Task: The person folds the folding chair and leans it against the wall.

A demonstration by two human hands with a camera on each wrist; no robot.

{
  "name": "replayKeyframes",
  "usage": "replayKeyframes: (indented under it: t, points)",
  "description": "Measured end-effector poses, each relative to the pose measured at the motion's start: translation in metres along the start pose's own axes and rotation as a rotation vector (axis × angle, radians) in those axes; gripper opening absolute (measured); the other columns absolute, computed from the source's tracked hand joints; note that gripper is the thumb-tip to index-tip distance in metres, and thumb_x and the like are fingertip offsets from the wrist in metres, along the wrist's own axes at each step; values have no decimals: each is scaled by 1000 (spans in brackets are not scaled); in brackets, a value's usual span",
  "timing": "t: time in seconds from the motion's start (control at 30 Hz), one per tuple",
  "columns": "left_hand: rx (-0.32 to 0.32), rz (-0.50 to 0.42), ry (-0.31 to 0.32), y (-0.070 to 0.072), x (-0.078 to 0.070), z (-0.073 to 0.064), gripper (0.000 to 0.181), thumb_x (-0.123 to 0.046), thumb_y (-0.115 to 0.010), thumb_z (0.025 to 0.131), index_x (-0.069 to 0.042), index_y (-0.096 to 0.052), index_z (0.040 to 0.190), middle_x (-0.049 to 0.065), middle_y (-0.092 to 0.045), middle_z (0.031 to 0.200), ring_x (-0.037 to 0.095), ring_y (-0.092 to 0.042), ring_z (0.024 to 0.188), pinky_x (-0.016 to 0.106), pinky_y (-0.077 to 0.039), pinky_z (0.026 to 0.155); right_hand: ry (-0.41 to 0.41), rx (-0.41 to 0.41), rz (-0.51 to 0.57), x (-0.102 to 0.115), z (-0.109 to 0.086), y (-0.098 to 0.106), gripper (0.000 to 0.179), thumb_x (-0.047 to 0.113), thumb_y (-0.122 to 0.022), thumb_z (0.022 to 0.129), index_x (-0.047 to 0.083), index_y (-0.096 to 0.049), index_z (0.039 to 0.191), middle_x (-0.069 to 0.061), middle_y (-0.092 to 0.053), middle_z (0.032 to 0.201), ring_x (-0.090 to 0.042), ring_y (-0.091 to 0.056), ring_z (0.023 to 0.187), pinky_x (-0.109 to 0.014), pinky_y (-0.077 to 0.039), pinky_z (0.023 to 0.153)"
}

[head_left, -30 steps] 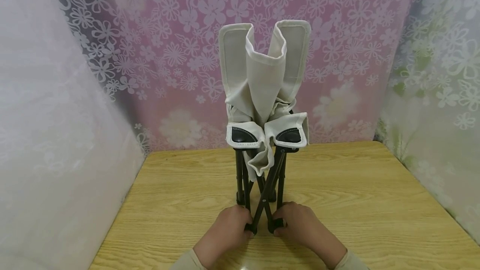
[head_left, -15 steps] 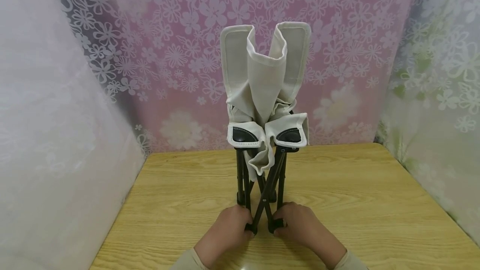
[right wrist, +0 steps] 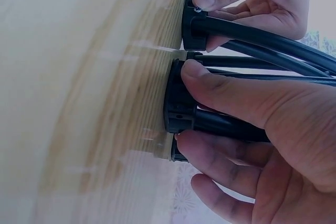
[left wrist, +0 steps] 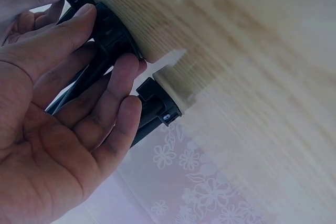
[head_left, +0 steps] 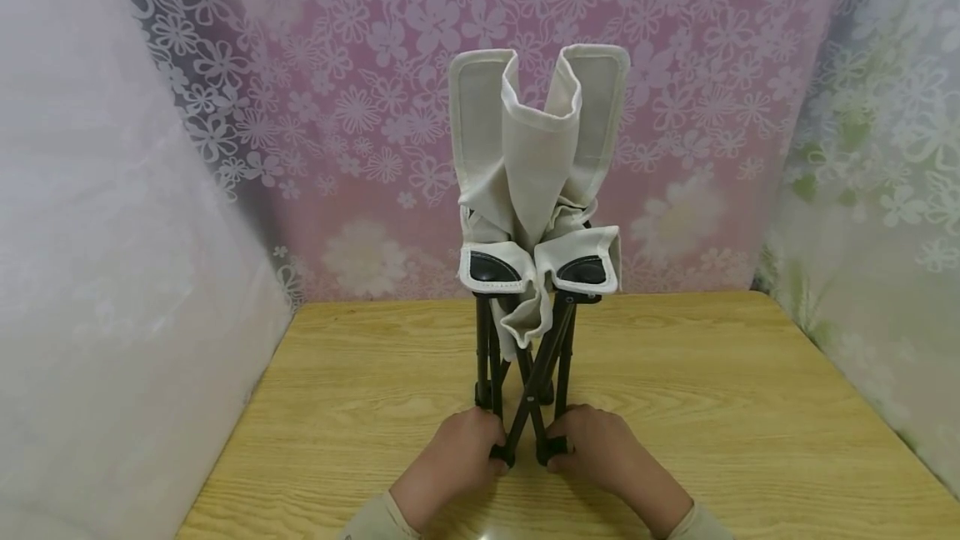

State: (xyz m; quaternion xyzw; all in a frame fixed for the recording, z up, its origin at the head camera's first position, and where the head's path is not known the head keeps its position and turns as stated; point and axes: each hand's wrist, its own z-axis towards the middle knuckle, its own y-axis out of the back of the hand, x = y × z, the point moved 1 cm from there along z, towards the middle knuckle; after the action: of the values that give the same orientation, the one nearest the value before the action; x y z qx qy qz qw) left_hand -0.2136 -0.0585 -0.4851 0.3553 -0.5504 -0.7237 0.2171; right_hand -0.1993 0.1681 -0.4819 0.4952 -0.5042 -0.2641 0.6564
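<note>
A folding chair (head_left: 540,165) with off-white cloth and black tube legs stands upright, mostly folded, in the middle of the head view. Its two near legs cross in an X above the table. My left hand (head_left: 459,450) pinches the near left foot (head_left: 502,455); in the left wrist view the thumb lies on that black plastic foot (left wrist: 111,35) with fingers curled behind. On the other side, my right hand (head_left: 600,448) grips the near right foot (head_left: 552,450), thumb and fingers around the foot (right wrist: 178,98) in the right wrist view. The far feet rest on the wood.
A wood-grain table (head_left: 360,373) carries the chair. Behind it hangs a pink flowered curtain (head_left: 360,107). A whitish sheet (head_left: 112,273) closes the left side, and a pale flowered one (head_left: 885,215) the right.
The head view has shifted very slightly, so the chair appears a little further right. Both hands keep their hold on the feet, and the chair stays folded.
</note>
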Motion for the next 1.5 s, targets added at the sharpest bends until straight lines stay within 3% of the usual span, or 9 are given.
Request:
replayKeyframes:
  t: [0.73, 1.23, 1.5]
  points:
    - [5, -24, 6, -2, 3, 5, 19, -19, -94, 75, -15, -76, 78, -10, -69, 79, 0, -58, 72, 19, -51, 65, 20, -12, -5, -4, 4, -2, 27, 26, -94, 77, 18, -86, 101, 0, -79, 101, -23, -73, 94, -42, -60, 72]
    - [-10, -48, -2, -2, 6, 9, 18, -17, -95, 74, -15, -78, 81, -9, -71, 81, 0, -62, 73, 19, -52, 66, 19, -29, -6, -8, 7, -2, 27, 26, -95, 77, 18, -86, 100, 1, -79, 101, -23, -73, 94, -42, -60, 72]
    - [-1, -62, 18, 2, 3, 11, 19, -15, -95, 74, -14, -76, 75, -8, -71, 80, 1, -60, 71, 20, -51, 64, 28, -30, -6, -10, 9, -3, 24, 27, -95, 76, 21, -85, 97, 6, -78, 98, -18, -71, 90, -38, -58, 69]
